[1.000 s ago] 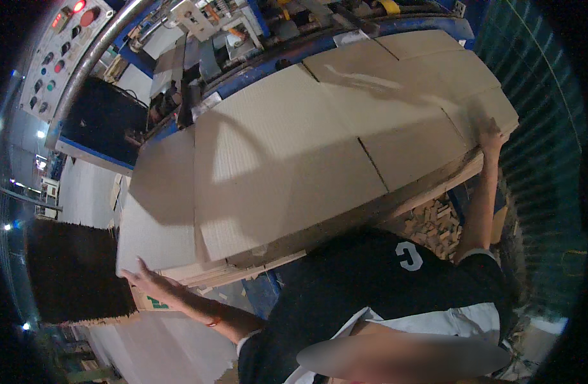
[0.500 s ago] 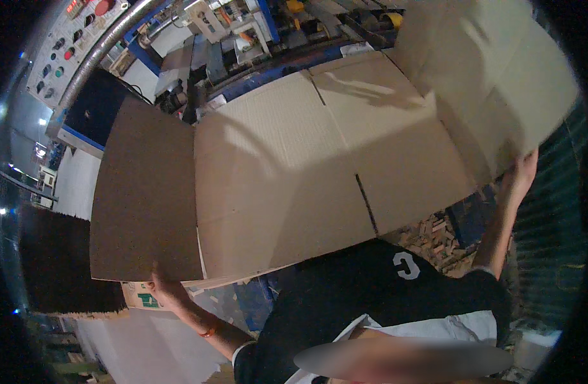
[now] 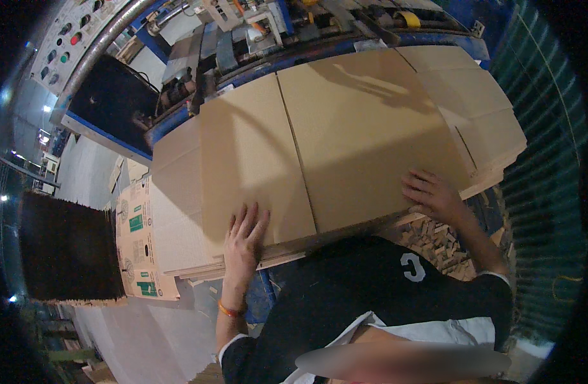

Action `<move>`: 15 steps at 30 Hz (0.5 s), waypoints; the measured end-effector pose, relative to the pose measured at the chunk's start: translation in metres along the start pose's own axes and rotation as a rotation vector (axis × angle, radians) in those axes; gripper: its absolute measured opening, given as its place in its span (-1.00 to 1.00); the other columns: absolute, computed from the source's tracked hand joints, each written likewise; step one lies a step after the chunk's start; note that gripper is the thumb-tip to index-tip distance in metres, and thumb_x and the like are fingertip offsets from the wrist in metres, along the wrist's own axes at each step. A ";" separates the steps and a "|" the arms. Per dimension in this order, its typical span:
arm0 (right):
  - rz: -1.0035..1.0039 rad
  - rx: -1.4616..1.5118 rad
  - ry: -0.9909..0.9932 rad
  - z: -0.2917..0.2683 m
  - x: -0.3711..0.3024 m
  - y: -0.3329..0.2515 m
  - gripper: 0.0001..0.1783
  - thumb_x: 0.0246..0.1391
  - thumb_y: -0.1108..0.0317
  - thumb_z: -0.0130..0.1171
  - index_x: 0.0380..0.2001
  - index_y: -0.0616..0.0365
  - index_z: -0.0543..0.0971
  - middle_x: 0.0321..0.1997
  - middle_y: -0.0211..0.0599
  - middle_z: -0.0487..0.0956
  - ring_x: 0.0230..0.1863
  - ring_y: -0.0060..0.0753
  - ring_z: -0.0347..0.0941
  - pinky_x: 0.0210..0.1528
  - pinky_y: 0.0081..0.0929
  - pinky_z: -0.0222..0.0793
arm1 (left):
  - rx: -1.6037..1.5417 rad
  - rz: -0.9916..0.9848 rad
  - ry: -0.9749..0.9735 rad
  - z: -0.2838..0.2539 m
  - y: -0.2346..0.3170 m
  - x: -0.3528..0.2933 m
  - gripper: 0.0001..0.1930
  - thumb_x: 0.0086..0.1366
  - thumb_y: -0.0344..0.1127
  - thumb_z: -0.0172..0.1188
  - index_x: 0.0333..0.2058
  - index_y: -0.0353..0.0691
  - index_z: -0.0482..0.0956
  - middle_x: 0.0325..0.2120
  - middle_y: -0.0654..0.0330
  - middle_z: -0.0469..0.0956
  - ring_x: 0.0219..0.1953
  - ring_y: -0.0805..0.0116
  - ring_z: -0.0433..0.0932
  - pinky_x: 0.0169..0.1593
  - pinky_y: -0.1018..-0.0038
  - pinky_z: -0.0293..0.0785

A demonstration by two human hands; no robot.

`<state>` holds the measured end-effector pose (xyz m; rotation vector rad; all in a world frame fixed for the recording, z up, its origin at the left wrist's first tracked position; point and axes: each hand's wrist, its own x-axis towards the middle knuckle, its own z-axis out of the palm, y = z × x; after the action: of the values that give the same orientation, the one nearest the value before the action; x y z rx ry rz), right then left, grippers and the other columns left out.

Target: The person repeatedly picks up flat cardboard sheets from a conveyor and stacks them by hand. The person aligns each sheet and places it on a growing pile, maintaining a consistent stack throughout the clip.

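A brown cardboard blank (image 3: 364, 141) lies with its two panels folded flat, a dark narrow gap running between them. Under it is a stack of flat cardboard sheets (image 3: 476, 96), sticking out at both sides. My left hand (image 3: 244, 240) rests on the near part of the left panel, fingers spread. Near the front right edge, my right hand (image 3: 435, 197) touches the right panel with its fingers apart. Neither hand grips anything.
Behind the stack stands a machine with rollers and belts (image 3: 332, 29). A control panel (image 3: 66, 48) with buttons is at the far left. Printed cardboard (image 3: 137, 237) lies beside a dark stack (image 3: 70, 246). Wood-like scraps (image 3: 441, 246) lie below, and a green corrugated wall (image 3: 544, 166) is at right.
The left and right panels, held raised before, now lie folded down over the middle of the blank. Both hands have moved inward, let go of the panel edges and rest on top.
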<state>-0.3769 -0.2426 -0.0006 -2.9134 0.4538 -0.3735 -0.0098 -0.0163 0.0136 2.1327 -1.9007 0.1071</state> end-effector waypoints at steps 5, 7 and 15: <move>0.075 0.043 -0.027 0.006 0.035 0.038 -0.30 -0.18 0.02 0.27 0.06 0.07 0.39 0.24 -0.24 0.27 0.27 -0.06 0.11 0.24 -0.12 0.05 | -0.018 0.055 0.075 0.006 -0.030 0.027 -0.46 0.11 -0.47 -0.05 0.14 -0.06 0.31 0.18 0.12 0.22 0.22 0.10 0.17 0.26 0.13 0.04; 0.101 0.014 -0.034 0.003 0.056 0.055 -0.21 -0.22 -0.06 0.27 0.10 0.06 0.35 0.26 -0.23 0.24 0.29 -0.05 0.08 0.26 -0.13 0.02 | -0.064 0.030 0.126 0.010 -0.044 0.050 -0.41 0.07 -0.50 -0.02 0.15 -0.07 0.28 0.18 0.10 0.20 0.23 0.11 0.16 0.27 0.14 0.03; 0.236 0.163 -0.102 0.002 0.150 0.125 -0.18 -0.11 -0.19 0.12 0.15 0.06 0.30 0.30 -0.33 0.17 0.28 -0.11 0.09 0.26 -0.13 -0.03 | 0.001 0.105 0.299 0.047 -0.101 0.163 -0.37 0.00 -0.48 0.17 0.13 -0.12 0.29 0.10 0.06 0.28 0.16 0.07 0.23 0.22 0.25 0.14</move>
<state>-0.2728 -0.4071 0.0045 -2.6679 0.7064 -0.2161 0.1045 -0.1755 -0.0087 1.8922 -1.8322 0.4237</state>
